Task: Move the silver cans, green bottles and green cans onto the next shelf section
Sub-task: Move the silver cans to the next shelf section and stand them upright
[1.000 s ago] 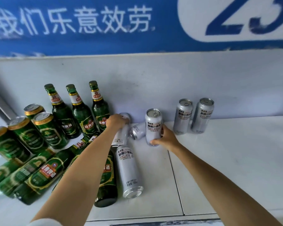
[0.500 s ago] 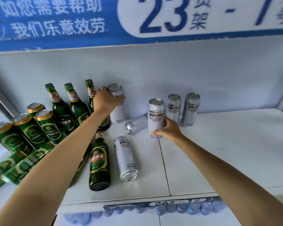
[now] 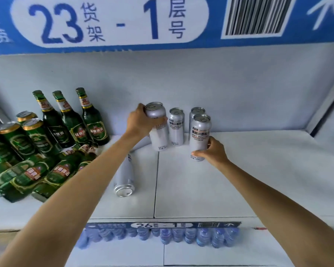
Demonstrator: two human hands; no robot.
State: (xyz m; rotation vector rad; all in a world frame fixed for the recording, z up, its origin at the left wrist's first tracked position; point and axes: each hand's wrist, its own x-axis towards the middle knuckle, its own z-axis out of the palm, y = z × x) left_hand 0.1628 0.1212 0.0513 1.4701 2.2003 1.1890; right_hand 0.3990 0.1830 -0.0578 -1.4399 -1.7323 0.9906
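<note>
I am gripping one silver can in my left hand, fingers curled round its upper half, right at the shelf seam, its base at or just above the shelf. My right hand is wrapping the lower part of a second silver can, well right of the seam. Two upright silver cans are standing behind, right of the seam, against the back wall. Left of the seam, a fallen silver can is lying under my left forearm. Farther left, three upright green bottles, green cans and toppled green bottles are crowding together. A blue sign is hanging above.
</note>
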